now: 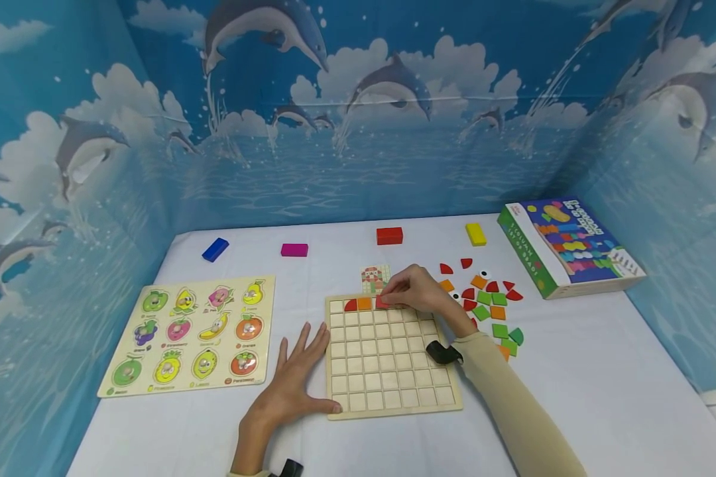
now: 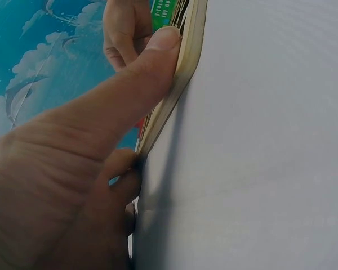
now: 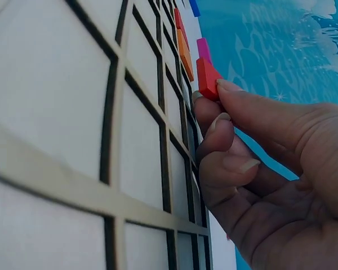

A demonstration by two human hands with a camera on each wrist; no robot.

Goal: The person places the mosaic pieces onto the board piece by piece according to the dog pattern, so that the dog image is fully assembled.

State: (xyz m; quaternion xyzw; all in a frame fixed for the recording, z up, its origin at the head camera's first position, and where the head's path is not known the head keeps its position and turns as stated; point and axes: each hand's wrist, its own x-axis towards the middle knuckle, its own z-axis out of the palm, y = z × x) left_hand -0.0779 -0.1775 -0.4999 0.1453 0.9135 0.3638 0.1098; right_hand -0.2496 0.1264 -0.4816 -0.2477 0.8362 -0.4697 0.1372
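Observation:
A wooden grid board [image 1: 388, 363] lies in the middle of the white table. In its far row sit a red quarter-circle piece [image 1: 351, 305] and an orange square piece [image 1: 364, 303]. My right hand [image 1: 420, 291] pinches a red piece [image 3: 207, 79] between thumb and fingertips over that same row, just right of the orange square. At the board's left edge my left hand [image 1: 292, 384] is spread, its thumb resting on the near left corner. In the left wrist view the thumb [image 2: 129, 84] presses on the board's rim.
Behind the board lies a small pattern card [image 1: 374, 277]. Loose red, green and orange pieces [image 1: 483, 297] are scattered to the right, near a game box [image 1: 573, 245]. A fruit puzzle board [image 1: 187, 334] lies left. Blue, magenta, red [image 1: 390, 236] and yellow blocks line the back.

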